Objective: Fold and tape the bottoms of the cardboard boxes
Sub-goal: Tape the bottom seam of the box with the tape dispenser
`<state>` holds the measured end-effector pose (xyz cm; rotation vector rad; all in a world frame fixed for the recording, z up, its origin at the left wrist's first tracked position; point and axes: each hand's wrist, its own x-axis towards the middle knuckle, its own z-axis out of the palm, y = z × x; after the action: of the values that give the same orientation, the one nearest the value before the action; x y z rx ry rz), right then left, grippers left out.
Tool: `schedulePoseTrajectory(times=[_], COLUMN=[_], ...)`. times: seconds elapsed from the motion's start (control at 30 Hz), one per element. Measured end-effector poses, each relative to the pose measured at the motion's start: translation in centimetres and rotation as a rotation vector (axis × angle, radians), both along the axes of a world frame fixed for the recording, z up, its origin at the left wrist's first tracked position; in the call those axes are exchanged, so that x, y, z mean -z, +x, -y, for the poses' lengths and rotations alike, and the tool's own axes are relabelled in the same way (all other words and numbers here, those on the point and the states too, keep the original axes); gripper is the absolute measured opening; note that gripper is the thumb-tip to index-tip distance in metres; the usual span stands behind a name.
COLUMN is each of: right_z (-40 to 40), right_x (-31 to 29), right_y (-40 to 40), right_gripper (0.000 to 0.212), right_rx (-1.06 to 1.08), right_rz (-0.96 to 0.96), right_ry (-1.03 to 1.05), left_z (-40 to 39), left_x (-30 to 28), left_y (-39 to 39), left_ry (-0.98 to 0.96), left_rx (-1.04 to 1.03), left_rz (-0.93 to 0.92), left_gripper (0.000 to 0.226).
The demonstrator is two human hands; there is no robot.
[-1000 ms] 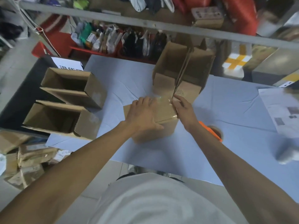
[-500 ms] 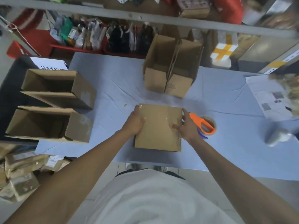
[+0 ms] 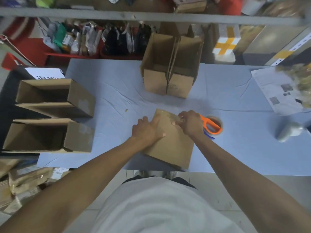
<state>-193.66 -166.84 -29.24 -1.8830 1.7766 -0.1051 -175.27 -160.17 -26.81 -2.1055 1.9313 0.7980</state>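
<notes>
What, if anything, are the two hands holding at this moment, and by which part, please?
The left hand presses flat on the cardboard box. The right hand seems to pinch tape at its far edge.

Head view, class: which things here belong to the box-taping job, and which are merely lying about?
Part of the job:
- cardboard box under both hands
- left hand, pressing on it
- right hand, at the tape strip
- tape dispenser
- open boxes

Lying about:
- printed paper
- packets on the shelf
</notes>
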Motion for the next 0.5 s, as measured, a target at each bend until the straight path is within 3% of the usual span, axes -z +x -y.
schedulePoseTrajectory(times=[0.1, 0.23, 0.37, 0.43, 0.5], right_z=[-1.3, -3.2, -2.7, -2.2, -1.6], right_x=[0.0, 0.1, -1.1, -1.9, -2.2], right_y=[0.5, 0.8, 1.1, 1.3, 1.6], right_gripper=[0.027, 0.03, 0.041, 0.043, 0.032], right_rx=[-0.203, -0.257, -0.359, -0.404, -0.382], right_rz=[0.046, 0.041, -0.03, -0.043, 0.009], right_ry=[0.047, 0.03, -0.048, -0.067, -0.036], left_z=[1.0, 1.0, -0.3, 0.3, 1.1], left_x=[0.0, 0.8, 1.3, 1.0, 0.7], left_y=[0.3, 0.6, 0.9, 1.3, 1.4], left_ry=[-0.208, -0.082, -0.238, -0.218, -0.169], left_rx=[0.126, 0.253, 0.173, 0.148, 0.131], left_rz=[-0.034, -0.091, -0.103, -0.136, -0.158], left_gripper=[0.076, 0.056, 0.054, 0.05, 0.043])
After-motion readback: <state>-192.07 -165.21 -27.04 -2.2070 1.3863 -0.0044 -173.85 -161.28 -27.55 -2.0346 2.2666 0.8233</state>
